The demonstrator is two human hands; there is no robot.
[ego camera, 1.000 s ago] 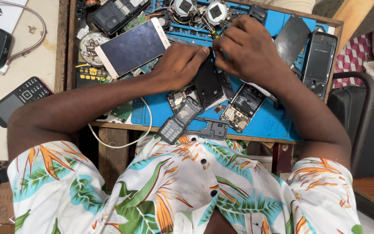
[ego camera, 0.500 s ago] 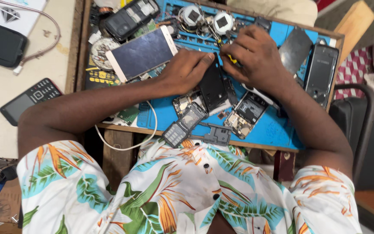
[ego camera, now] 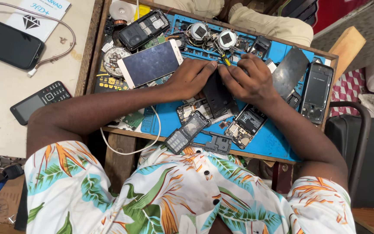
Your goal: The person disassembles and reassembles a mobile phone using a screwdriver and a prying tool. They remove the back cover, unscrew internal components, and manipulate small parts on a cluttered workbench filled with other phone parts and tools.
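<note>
Left hand: fingers curled, gripping the dark phone shell.
Right hand: fingers closed on the shell's top edge.
Shell: on the blue mat, beside a white phone.

Pale table left, dark chair right, daylight.

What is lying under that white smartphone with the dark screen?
The white smartphone lies tilted on scattered green circuit boards and the blue work mat. What sits directly beneath its middle is covered.
</note>
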